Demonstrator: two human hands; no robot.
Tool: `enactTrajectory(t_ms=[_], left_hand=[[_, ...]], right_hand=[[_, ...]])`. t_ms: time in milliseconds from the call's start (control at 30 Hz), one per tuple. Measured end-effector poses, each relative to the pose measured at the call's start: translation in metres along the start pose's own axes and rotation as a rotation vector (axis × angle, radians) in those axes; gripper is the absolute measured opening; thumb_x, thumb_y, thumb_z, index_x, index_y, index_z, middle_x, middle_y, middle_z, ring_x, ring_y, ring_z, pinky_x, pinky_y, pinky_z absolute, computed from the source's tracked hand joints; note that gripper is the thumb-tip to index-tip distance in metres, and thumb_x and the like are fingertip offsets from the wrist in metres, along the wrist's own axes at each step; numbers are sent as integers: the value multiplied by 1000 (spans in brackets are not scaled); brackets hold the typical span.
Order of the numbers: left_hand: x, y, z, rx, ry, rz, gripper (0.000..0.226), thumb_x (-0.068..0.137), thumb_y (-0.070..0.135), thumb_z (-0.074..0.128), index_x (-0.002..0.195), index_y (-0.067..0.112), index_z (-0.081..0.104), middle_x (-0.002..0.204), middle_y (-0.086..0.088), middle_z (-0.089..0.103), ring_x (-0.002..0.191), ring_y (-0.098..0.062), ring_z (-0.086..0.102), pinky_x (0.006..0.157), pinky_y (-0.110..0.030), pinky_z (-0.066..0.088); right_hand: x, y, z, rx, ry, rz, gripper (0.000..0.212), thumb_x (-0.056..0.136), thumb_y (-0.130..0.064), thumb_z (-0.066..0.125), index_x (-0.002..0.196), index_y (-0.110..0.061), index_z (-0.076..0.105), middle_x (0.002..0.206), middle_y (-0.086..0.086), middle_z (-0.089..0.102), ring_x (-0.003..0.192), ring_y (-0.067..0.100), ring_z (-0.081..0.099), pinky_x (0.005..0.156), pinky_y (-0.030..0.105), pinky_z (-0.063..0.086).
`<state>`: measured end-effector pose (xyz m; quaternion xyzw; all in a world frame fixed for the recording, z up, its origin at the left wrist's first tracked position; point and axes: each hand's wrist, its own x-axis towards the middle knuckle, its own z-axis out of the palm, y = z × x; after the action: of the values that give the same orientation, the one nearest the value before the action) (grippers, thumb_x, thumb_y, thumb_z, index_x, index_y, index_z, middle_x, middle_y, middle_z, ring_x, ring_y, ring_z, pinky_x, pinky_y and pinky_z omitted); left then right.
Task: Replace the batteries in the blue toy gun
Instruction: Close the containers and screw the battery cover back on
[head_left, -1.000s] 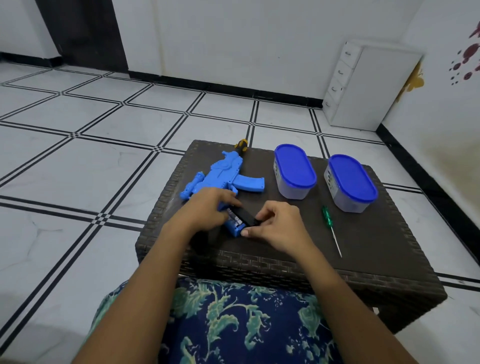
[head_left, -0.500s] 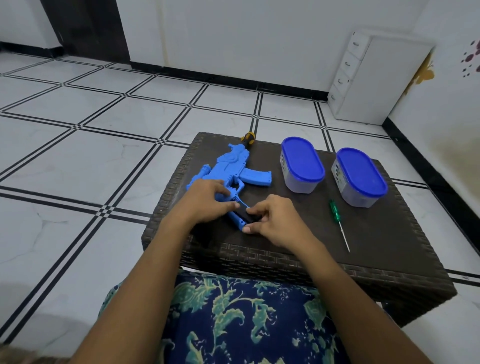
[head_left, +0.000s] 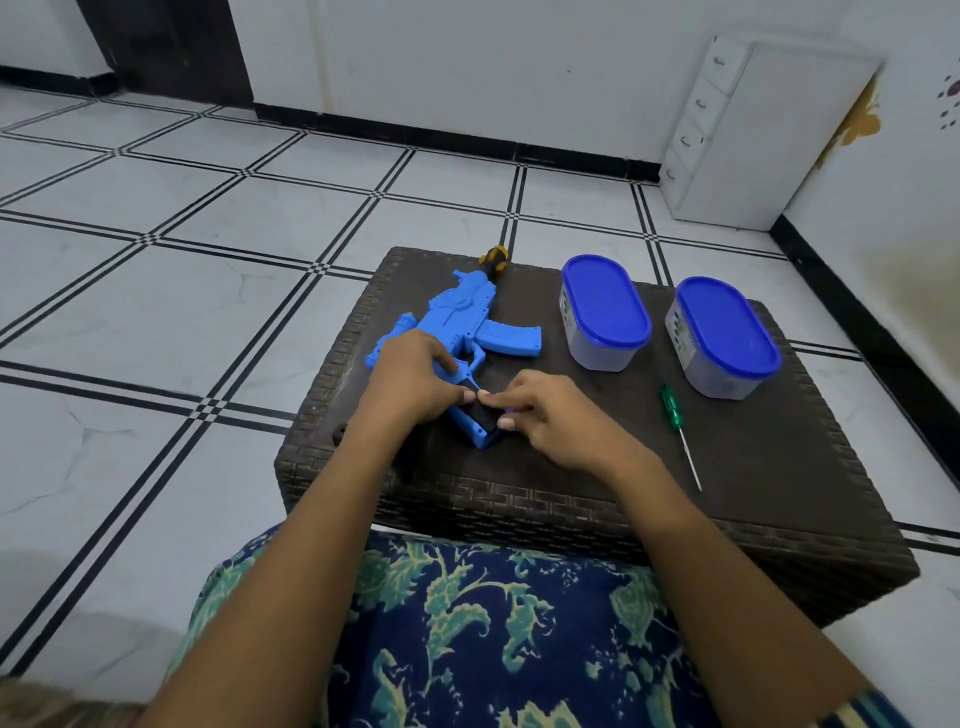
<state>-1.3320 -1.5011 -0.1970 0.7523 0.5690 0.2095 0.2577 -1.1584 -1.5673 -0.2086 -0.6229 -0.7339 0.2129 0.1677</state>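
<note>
change: fingertips (head_left: 488, 399) are meeting over the black battery slot (head_left: 480, 415) now
left hand (head_left: 410, 382): gripping the moulded blue toy gun (head_left: 457, 322)
right hand (head_left: 550, 415): pinching the grip's end
gun: lying flat on the woven wicker table (head_left: 779, 493)

Low dark brown woven wicker table (head_left: 779, 467) sitting on a white tiled floor with black grid lines (head_left: 208, 312). Two oval clear plastic tubs with blue lids on it, one (head_left: 605, 306) near the middle and the other (head_left: 724, 332) just to its right, not touching. A thin screwdriver with a green see-through handle (head_left: 670, 410) lies flat in front of the right tub. White little drawer cabinet (head_left: 769, 140) stands in the far right corner, with a dark doorway (head_left: 171, 47) off to the left. Navy cloth with a green leafy print (head_left: 493, 623) fills the bottom.
</note>
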Motion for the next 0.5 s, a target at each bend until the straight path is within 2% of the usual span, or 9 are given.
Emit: enactTrajectory(t_ms=[100, 200, 233, 367, 433, 500], left_hand=[[3, 4, 2, 31, 13, -8, 43, 67, 29, 87, 104, 13, 73, 124, -4, 62, 115, -20, 56, 91, -32, 45], [5, 7, 4, 40, -4, -37, 47, 66, 33, 87, 106, 14, 72, 120, -4, 63, 113, -20, 57, 91, -34, 46], [6, 7, 4, 43, -11, -40, 49, 65, 35, 88, 106, 14, 73, 118, -4, 63, 110, -20, 58, 89, -34, 47], [2, 7, 1, 68, -63, 9, 65, 56, 47, 89, 110, 15, 71, 121, -3, 56, 111, -19, 55, 84, -31, 45], [-4, 7, -3, 52, -144, 14, 80, 50, 53, 88, 118, 16, 67, 125, -1, 46, 118, -18, 47, 90, -30, 42], [-9, 6, -4, 79, -219, 25, 96, 41, 62, 87, 124, 21, 59, 124, 2, 39, 121, -19, 41, 100, -39, 42]], right_hand=[[-1, 7, 3, 43, 113, -34, 27, 90, -7, 67, 117, -8, 69, 98, 1, 64, 80, -2, 56, 72, 7, 39], [-5, 11, 10, 92, 165, -45, 19, 90, -1, 64, 108, -4, 70, 96, 2, 68, 76, -18, 57, 69, 2, 40], [-5, 11, 11, 105, 175, -46, 19, 90, -1, 64, 108, -4, 70, 97, 4, 69, 78, -16, 59, 70, 4, 42], [-3, 8, 4, 18, 157, -101, 21, 89, -11, 68, 108, -4, 72, 104, 8, 65, 96, 17, 59, 83, 26, 47], [-2, 6, 1, -37, 114, -133, 21, 90, -9, 66, 109, -3, 72, 109, 10, 66, 102, 22, 59, 89, 32, 49], [-3, 4, 0, 42, 104, -104, 23, 89, -4, 66, 111, -3, 71, 111, 11, 67, 101, 22, 63, 90, 33, 51]])
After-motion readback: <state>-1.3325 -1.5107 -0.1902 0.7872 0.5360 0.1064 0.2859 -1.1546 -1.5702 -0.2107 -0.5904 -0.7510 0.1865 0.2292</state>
